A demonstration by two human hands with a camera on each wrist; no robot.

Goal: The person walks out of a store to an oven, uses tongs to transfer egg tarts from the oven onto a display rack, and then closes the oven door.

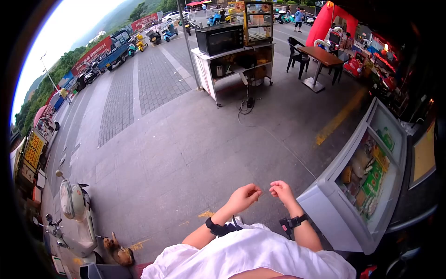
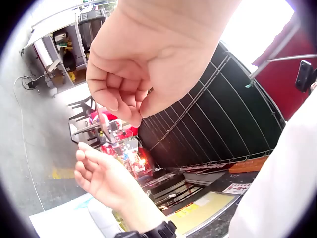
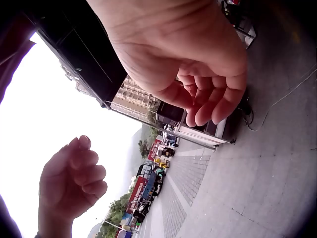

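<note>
In the head view my left hand [image 1: 245, 197] and right hand [image 1: 281, 191] are raised in front of my body, a small gap apart. The fingers of both are loosely curled, and neither grips a thing. The left wrist view has the left hand [image 2: 148, 64] large at the top, thumb tip near the bent fingers, with the right hand [image 2: 106, 181] lower down. Seen from the right wrist, the right hand [image 3: 193, 69] hangs with fingers bent and the left hand [image 3: 74, 181] is at lower left. Nearest the right hand is a glass-topped chest freezer [image 1: 327, 211] with packets inside.
A wheeled cart [image 1: 205, 74] with a black oven [image 1: 218, 40] and a glass display case [image 1: 258, 23] stands ahead. A cable [image 1: 288, 148] crosses the pavement. A brown table [image 1: 323, 55] and chairs are at right. A scooter [image 1: 76, 228] and a dog [image 1: 121, 255] are at left.
</note>
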